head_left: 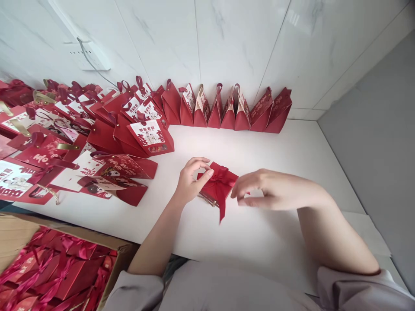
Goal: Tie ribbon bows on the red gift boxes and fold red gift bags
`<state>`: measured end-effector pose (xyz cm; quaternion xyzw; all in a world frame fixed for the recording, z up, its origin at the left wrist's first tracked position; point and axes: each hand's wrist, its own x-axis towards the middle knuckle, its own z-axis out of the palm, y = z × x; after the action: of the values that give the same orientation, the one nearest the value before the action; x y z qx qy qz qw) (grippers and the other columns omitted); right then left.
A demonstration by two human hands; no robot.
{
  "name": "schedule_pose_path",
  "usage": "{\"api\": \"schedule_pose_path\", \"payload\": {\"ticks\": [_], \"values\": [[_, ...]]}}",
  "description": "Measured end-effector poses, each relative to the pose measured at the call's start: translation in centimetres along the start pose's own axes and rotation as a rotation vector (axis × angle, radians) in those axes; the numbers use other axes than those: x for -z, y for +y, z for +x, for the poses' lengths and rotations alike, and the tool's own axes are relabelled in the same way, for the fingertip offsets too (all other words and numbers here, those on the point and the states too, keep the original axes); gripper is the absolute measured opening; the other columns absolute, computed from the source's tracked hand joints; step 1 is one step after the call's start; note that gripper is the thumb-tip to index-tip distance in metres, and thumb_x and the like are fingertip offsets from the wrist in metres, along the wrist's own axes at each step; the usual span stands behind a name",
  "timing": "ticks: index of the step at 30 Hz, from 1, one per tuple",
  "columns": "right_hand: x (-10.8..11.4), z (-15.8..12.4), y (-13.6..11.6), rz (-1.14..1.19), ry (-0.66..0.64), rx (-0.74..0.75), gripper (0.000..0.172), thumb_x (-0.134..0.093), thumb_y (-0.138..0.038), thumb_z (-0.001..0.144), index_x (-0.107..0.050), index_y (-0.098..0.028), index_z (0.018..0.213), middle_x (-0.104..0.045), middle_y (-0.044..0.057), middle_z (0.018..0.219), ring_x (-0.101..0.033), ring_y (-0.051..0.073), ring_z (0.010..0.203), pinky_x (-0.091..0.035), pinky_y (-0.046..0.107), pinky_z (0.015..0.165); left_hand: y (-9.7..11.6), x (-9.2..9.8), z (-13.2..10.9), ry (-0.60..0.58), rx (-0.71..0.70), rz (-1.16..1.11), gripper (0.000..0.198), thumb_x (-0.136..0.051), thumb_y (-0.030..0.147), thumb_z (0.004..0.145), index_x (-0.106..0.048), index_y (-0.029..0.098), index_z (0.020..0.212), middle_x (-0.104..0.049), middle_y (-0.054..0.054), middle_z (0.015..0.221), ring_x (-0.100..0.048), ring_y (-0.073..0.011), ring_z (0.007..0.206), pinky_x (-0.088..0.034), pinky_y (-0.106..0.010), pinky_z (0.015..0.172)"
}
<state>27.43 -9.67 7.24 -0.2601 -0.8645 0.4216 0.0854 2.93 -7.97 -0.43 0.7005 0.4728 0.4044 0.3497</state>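
Observation:
On the white table in front of me lies a small red gift box [210, 167], tied with a red ribbon bow [222, 179]. One ribbon tail hangs over the near side, and a twisted cord shows along the lower edge. My left hand [192, 179] is at the box's left side, fingers curved, thumb tip close to the bow and apart from the forefinger. At the right side hovers my right hand [264, 190], its fingers loosely bent with a gap to the thumb. A bit of red shows behind its fingers; neither hand visibly grips anything.
A row of red gift bags [215, 114] stands along the tiled wall. Many more bags [123, 134] crowd the left side of the table [253, 149]. At lower left, a cardboard box [121, 255] holds ribbon-tied red boxes [74, 276]. A grey panel [376, 112] borders the right.

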Motion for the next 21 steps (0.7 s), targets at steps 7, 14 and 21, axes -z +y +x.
{"api": "schedule_pose_path", "payload": {"ticks": [7, 14, 21], "values": [[-0.6, 3.5, 4.8, 0.311, 0.426, -0.185, 0.036, -0.049, -0.05, 0.095, -0.063, -0.023, 0.114, -0.061, 0.006, 0.124, -0.058, 0.022, 0.108, -0.044, 0.035, 0.093, 0.3, -0.6, -0.6, -0.085, 0.03, 0.079, 0.009, -0.068, 0.032, 0.083, -0.071, 0.023, 0.082, -0.058, -0.006, 0.123, -0.058, -0.0237, 0.117, -0.044, -0.041, 0.104], [-1.1, 4.1, 6.2, 0.408, 0.23, -0.127, 0.035, -0.06, -0.055, 0.087, -0.063, -0.02, 0.085, -0.058, 0.006, 0.127, -0.056, 0.023, 0.107, -0.042, 0.037, 0.093, -0.3, -0.6, -0.8, -0.121, 0.068, 0.002, 0.008, -0.07, 0.032, 0.081, -0.072, 0.024, 0.082, -0.054, -0.005, 0.128, -0.057, -0.0247, 0.119, -0.047, -0.042, 0.103], [-0.9, 4.2, 6.8, 0.502, 0.116, -0.105, 0.039, -0.06, -0.054, 0.087, -0.068, -0.018, 0.076, -0.051, 0.008, 0.136, -0.056, 0.024, 0.109, -0.045, 0.039, 0.094, 0.0, -0.9, -0.8, -0.142, 0.095, 0.034, 0.005, -0.069, 0.028, 0.08, -0.069, 0.023, 0.079, -0.053, -0.005, 0.128, -0.054, -0.0249, 0.125, -0.043, -0.043, 0.108]]}}
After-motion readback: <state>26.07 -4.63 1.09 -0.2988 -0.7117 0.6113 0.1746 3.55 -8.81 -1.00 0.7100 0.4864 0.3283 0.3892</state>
